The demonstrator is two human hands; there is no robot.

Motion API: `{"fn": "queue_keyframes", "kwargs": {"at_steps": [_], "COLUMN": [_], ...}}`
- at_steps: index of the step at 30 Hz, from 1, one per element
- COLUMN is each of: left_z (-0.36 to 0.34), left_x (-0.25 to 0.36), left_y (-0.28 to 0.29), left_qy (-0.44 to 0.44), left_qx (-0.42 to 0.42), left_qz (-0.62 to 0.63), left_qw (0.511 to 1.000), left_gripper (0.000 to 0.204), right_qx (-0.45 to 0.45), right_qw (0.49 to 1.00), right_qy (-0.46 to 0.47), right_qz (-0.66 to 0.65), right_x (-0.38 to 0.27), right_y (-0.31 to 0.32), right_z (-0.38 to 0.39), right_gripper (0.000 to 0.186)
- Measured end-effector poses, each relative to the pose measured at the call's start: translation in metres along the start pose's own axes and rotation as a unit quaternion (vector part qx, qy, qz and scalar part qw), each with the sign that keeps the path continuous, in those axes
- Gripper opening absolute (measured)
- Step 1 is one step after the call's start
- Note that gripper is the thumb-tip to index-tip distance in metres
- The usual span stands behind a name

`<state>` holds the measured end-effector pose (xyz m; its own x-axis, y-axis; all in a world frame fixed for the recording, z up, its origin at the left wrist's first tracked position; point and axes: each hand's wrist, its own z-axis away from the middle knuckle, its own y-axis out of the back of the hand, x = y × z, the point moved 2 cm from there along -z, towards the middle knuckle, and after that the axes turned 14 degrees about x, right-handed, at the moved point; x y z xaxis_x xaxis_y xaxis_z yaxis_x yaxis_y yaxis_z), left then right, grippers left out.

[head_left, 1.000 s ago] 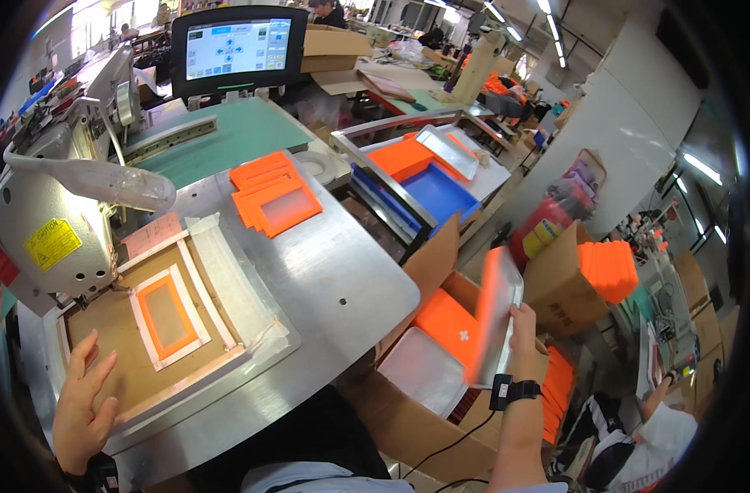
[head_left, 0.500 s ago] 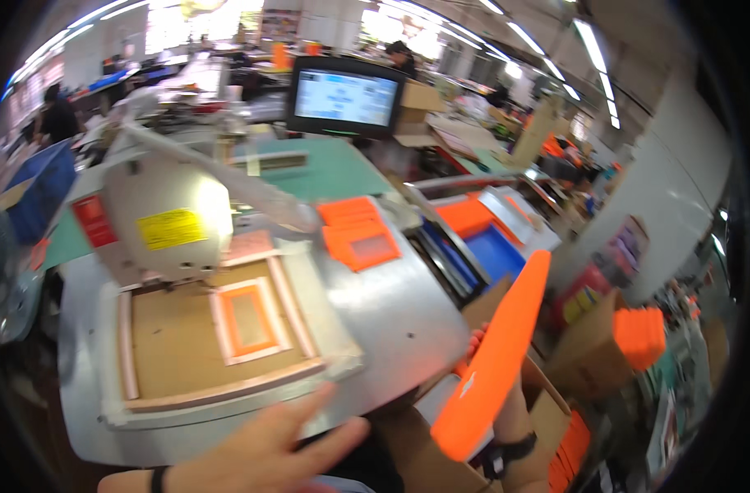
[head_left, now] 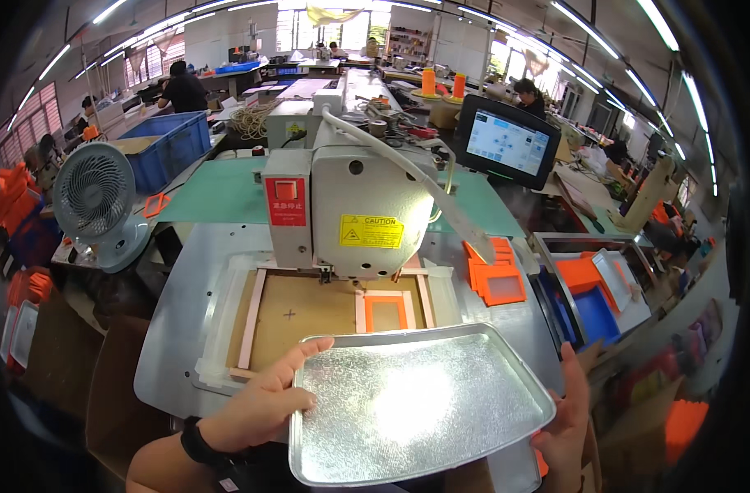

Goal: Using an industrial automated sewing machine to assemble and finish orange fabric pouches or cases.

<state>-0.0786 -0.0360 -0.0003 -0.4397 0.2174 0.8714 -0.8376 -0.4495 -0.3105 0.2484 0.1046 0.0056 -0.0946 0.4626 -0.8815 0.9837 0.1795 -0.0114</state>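
A shallow silver metal tray [head_left: 334, 435] is held tilted in front of me, glare on its textured inside. My left hand [head_left: 264, 398] grips its left edge, thumb on the near face and fingertips at the top rim. My right hand [head_left: 565, 423] is beside the right corner, index finger pointing up and thumb apart; I cannot tell if it touches the rim. A sliver of orange material [head_left: 542, 466] shows below that thumb. Beyond the tray, a sewing machine [head_left: 371, 197] stands over a pink-edged frame [head_left: 251, 320] with an orange rectangular piece [head_left: 401, 311] inside it.
A stack of orange pieces [head_left: 496, 275] lies on the right of the metal worktop [head_left: 182, 329]. Farther right are a blue tray [head_left: 595, 316] and a box of orange pieces [head_left: 685, 427]. A fan [head_left: 95, 197], a blue crate [head_left: 165, 148] and a monitor [head_left: 506, 144] stand behind.
The view has swung right to left, centring the machine. The long orange piece in my right hand is gone from view. My left hand, empty before, has taken hold of the metal tray.
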Motion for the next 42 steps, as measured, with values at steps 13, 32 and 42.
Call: {"fn": "queue_keyframes", "kwargs": {"at_steps": [13, 32, 42], "left_z": [0.009, -0.012, -0.003], "left_x": [0.055, 0.051, 0.022], "left_y": [0.062, 0.075, 0.08], "left_qy": [-0.32, -0.395, -0.413], "left_qx": [0.117, 0.046, 0.06], "left_qz": [-0.123, -0.186, -0.543], "left_qw": [0.932, 0.899, 0.729], "left_gripper": [0.106, 0.035, 0.011], "right_qx": [-0.243, -0.267, -0.35], "right_qw": [0.966, 0.963, 0.884], "right_qy": [-0.071, -0.014, 0.233], "right_qz": [-0.044, -0.02, 0.203], "right_x": [0.007, 0.04, 0.055], "right_y": [-0.096, -0.104, -0.096], "right_z": [-0.1, -0.099, -0.071], "right_gripper": [0.02, 0.023, 0.032]}}
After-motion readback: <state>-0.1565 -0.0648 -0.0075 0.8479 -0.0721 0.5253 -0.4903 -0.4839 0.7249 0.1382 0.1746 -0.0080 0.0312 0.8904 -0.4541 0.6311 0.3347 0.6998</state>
